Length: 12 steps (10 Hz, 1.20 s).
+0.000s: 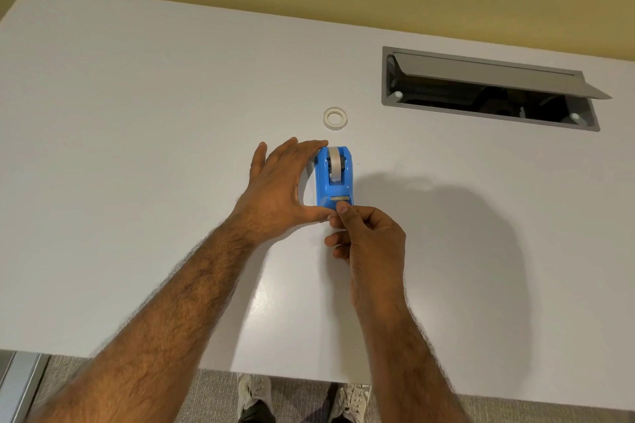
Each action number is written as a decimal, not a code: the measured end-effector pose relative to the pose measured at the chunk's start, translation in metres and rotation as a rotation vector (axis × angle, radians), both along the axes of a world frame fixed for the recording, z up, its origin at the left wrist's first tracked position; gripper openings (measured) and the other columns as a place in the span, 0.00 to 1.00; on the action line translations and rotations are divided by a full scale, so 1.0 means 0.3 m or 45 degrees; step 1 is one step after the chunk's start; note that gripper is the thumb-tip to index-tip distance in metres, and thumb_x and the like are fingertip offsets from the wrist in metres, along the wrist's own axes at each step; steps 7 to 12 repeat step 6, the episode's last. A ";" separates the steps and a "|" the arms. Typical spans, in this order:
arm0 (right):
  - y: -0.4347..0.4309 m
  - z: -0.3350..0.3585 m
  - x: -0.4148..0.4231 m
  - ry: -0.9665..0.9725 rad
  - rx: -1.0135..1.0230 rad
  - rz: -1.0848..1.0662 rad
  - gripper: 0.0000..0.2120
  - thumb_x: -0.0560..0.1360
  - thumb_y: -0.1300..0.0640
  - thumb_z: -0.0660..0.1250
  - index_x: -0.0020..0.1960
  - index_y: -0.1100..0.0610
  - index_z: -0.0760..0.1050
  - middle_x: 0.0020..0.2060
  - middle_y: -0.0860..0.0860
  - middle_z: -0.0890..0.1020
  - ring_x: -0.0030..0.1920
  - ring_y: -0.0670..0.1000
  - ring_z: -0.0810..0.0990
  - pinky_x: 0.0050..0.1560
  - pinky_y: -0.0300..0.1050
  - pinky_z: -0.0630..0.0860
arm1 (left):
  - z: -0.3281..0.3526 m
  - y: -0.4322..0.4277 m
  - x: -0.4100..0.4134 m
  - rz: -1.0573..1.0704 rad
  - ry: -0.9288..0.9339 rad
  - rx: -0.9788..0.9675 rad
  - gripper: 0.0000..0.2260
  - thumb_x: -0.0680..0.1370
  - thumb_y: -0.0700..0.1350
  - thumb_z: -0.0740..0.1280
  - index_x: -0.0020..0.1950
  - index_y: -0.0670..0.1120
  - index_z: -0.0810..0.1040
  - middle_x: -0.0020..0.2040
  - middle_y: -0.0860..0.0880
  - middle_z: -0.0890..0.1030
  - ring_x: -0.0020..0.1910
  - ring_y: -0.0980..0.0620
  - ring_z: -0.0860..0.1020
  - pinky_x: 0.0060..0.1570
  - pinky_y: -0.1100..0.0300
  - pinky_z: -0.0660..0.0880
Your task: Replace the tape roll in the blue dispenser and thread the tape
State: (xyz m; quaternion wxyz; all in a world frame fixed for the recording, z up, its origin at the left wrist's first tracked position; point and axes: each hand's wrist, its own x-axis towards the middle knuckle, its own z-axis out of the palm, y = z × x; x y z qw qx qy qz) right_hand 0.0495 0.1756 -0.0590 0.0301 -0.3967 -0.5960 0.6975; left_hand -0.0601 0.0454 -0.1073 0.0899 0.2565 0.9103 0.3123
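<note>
The blue dispenser (335, 178) stands on the white table (137, 148) with a pale tape roll (335, 161) seated in it. A strip of tape runs from the roll down to the metal cutter (340, 198) at its near end. My left hand (280, 187) braces the dispenser's left side, fingers at the far end and thumb at the near corner. My right hand (366, 237) has its fingers curled, with thumb and forefinger pinched at the tape end just below the cutter. A second, nearly bare tape ring (335, 118) lies flat beyond the dispenser.
An open grey cable hatch (488, 89) is sunk into the table at the back right, its lid tilted up. A yellow wall runs behind the table. Below the near table edge I see my shoes (254, 391) on grey carpet.
</note>
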 end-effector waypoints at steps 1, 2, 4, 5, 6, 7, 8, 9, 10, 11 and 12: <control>0.000 -0.001 -0.002 -0.015 0.028 -0.001 0.08 0.73 0.51 0.71 0.43 0.56 0.82 0.34 0.53 0.85 0.26 0.50 0.81 0.25 0.40 0.76 | 0.002 0.000 0.000 -0.002 -0.002 -0.006 0.46 0.65 0.73 0.68 0.79 0.60 0.57 0.78 0.55 0.67 0.81 0.50 0.56 0.79 0.40 0.40; 0.004 0.002 -0.003 -0.030 0.040 0.032 0.07 0.74 0.52 0.70 0.43 0.56 0.81 0.33 0.52 0.85 0.25 0.50 0.81 0.25 0.40 0.77 | 0.007 0.001 0.001 -0.003 -0.005 -0.006 0.47 0.65 0.74 0.67 0.79 0.60 0.56 0.79 0.55 0.66 0.82 0.50 0.55 0.79 0.40 0.40; 0.034 -0.002 0.005 -0.101 0.216 0.081 0.07 0.75 0.53 0.68 0.41 0.54 0.79 0.31 0.51 0.84 0.24 0.51 0.82 0.24 0.40 0.77 | 0.010 -0.008 -0.001 -0.026 -0.031 -0.053 0.53 0.62 0.78 0.67 0.81 0.59 0.54 0.81 0.54 0.63 0.82 0.52 0.53 0.79 0.42 0.39; 0.068 -0.007 0.015 -0.121 0.588 0.088 0.09 0.75 0.52 0.65 0.37 0.52 0.76 0.29 0.50 0.82 0.27 0.50 0.81 0.31 0.45 0.78 | 0.035 -0.020 0.002 -0.068 -0.051 -0.076 0.53 0.64 0.77 0.68 0.82 0.56 0.52 0.83 0.53 0.58 0.82 0.53 0.50 0.80 0.46 0.39; 0.116 -0.008 0.017 -0.118 1.018 0.195 0.08 0.75 0.52 0.62 0.38 0.51 0.74 0.32 0.47 0.80 0.34 0.50 0.78 0.37 0.46 0.75 | 0.047 -0.049 0.002 -0.109 -0.023 -0.089 0.48 0.70 0.72 0.68 0.82 0.55 0.52 0.83 0.53 0.55 0.83 0.52 0.49 0.80 0.49 0.39; 0.116 -0.008 0.017 -0.118 1.018 0.195 0.08 0.75 0.52 0.62 0.38 0.51 0.74 0.32 0.47 0.80 0.34 0.50 0.78 0.37 0.46 0.75 | 0.047 -0.049 0.002 -0.109 -0.023 -0.089 0.48 0.70 0.72 0.68 0.82 0.55 0.52 0.83 0.53 0.55 0.83 0.52 0.49 0.80 0.49 0.39; 0.116 -0.008 0.017 -0.118 1.018 0.195 0.08 0.75 0.52 0.62 0.38 0.51 0.74 0.32 0.47 0.80 0.34 0.50 0.78 0.37 0.46 0.75 | 0.047 -0.049 0.002 -0.109 -0.023 -0.089 0.48 0.70 0.72 0.68 0.82 0.55 0.52 0.83 0.53 0.55 0.83 0.52 0.49 0.80 0.49 0.39; 0.116 -0.008 0.017 -0.118 1.018 0.195 0.08 0.75 0.52 0.62 0.38 0.51 0.74 0.32 0.47 0.80 0.34 0.50 0.78 0.37 0.46 0.75 | 0.047 -0.049 0.002 -0.109 -0.023 -0.089 0.48 0.70 0.72 0.68 0.82 0.55 0.52 0.83 0.53 0.55 0.83 0.52 0.49 0.80 0.49 0.39; 0.116 -0.008 0.017 -0.118 1.018 0.195 0.08 0.75 0.52 0.62 0.38 0.51 0.74 0.32 0.47 0.80 0.34 0.50 0.78 0.37 0.46 0.75 | 0.047 -0.049 0.002 -0.109 -0.023 -0.089 0.48 0.70 0.72 0.68 0.82 0.55 0.52 0.83 0.53 0.55 0.83 0.52 0.49 0.80 0.49 0.39; 0.116 -0.008 0.017 -0.118 1.018 0.195 0.08 0.75 0.52 0.62 0.38 0.51 0.74 0.32 0.47 0.80 0.34 0.50 0.78 0.37 0.46 0.75 | 0.047 -0.049 0.002 -0.109 -0.023 -0.089 0.48 0.70 0.72 0.68 0.82 0.55 0.52 0.83 0.53 0.55 0.83 0.52 0.49 0.80 0.49 0.39; 0.116 -0.008 0.017 -0.118 1.018 0.195 0.08 0.75 0.52 0.62 0.38 0.51 0.74 0.32 0.47 0.80 0.34 0.50 0.78 0.37 0.46 0.75 | 0.047 -0.049 0.002 -0.109 -0.023 -0.089 0.48 0.70 0.72 0.68 0.82 0.55 0.52 0.83 0.53 0.55 0.83 0.52 0.49 0.80 0.49 0.39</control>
